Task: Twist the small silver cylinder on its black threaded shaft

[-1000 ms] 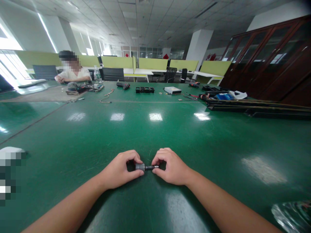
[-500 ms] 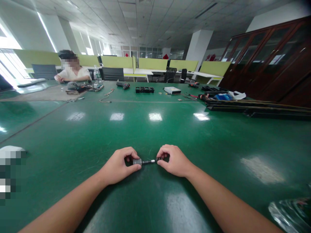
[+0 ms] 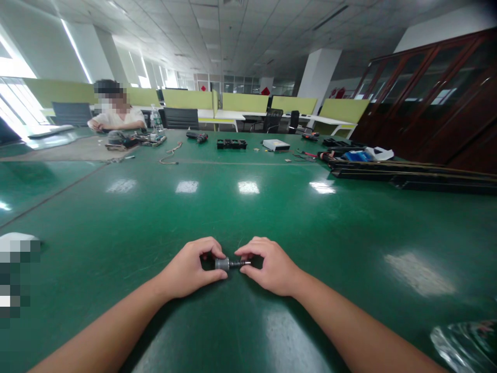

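Note:
Just above the green tabletop, my left hand pinches a grey metal cylinder between thumb and fingers. A thin shaft sticks out of the cylinder toward the right, lying about level. Around that shaft sits a small dark coil spring, close to the cylinder. My right hand has its thumb and index finger curled at the spring and the shaft's bright tip. The other fingers of both hands are partly hidden behind them.
A clear plastic object stands at the near right corner. Far across the table lie a power drill, a black tray, a white box and long dark bars. Another person sits at the far left.
My right hand has moved left toward the cylinder, bringing the spring along the shaft, so the bright tip now pokes out on the right. My left hand has barely shifted.

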### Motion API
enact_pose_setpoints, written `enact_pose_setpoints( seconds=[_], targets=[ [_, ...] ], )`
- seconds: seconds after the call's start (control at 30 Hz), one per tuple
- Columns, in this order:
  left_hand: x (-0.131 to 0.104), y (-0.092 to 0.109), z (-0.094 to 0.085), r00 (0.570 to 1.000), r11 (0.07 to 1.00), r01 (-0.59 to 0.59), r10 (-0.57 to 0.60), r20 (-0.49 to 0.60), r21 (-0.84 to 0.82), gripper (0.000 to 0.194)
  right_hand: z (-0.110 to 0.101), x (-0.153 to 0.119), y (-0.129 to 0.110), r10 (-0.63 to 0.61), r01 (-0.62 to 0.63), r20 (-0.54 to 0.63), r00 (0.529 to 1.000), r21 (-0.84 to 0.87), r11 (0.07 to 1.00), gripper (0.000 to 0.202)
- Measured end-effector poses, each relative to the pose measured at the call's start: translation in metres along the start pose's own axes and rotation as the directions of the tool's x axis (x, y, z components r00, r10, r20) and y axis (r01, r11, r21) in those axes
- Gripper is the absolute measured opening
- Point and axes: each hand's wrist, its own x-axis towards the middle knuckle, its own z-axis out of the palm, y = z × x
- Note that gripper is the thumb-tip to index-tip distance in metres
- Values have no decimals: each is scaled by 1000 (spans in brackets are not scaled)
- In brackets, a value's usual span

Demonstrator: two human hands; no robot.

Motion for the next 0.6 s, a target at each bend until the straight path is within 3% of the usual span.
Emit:
enact_pose_setpoints(
  seconds=[0.1,0.33,0.6],
  targets=[
    [0,0,1,1000,999,-22,22,14,-28,20,2,-1,-5,-8,7,22,1000,33,999,34],
    [-1,4,1,999,1000,7,-8,32,18,15,0,-3,-6,3,-4,31,1000,11,1000,27],
    [1,3,1,999,996,37,-38,20,77,19,4,-3,0,-86,87,27,996,-14,996,18]
  ],
)
